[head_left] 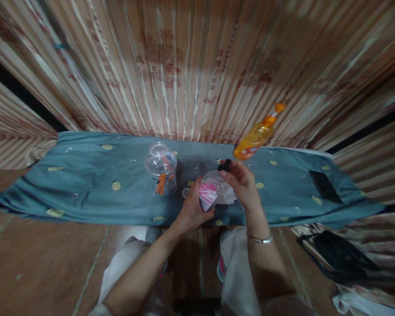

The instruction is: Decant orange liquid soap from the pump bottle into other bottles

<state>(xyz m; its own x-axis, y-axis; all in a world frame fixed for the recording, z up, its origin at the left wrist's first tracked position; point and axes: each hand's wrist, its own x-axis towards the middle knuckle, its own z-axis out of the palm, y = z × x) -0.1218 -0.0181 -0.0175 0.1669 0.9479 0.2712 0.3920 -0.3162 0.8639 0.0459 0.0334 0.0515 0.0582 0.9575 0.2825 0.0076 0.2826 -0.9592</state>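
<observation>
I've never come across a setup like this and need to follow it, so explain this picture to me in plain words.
There is no machine here: the hands are a person's own, bare. The one picture comes from a camera worn on that person's head, looking forward and down, so the forearms enter from below.

In front is a surface covered with a blue-green patterned cloth. On its left side stands a clear jar with orange and black markings; farther right are an orange bottle with a pump top and a flat black object, perhaps a phone.

The left hand holds a clear bottle with a pink and white label. The right hand grips a small black piece near its top; what it is, I cannot tell.
</observation>
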